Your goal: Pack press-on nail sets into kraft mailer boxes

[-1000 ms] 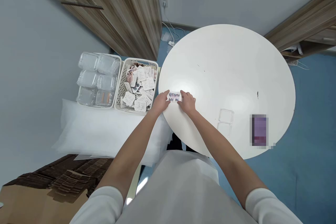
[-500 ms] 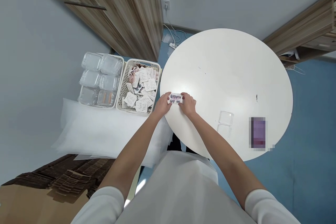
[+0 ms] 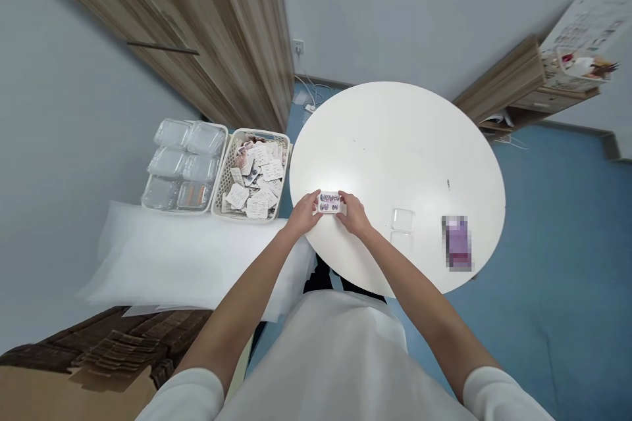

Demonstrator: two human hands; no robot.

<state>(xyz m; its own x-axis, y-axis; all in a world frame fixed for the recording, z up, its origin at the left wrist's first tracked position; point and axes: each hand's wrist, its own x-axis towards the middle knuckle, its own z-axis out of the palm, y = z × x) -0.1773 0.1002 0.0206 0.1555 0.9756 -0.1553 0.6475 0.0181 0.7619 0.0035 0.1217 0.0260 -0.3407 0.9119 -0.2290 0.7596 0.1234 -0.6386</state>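
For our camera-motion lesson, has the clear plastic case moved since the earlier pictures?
No; the clear plastic case keeps its place on the white table relative to the dark mark.

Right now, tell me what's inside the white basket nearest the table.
Loose printed cards lie heaped in that basket, some showing text, others pictures. Whatever lies beneath the top ones is covered.

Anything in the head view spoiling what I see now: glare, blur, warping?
Head view: a soft glare patch on the white table, just beyond the small patterned piece held by the left hand and right hand; the purple item is pixelated; print on the heaped cards is too small to read; the tall cabinet leans, apparently from wide-angle distortion.
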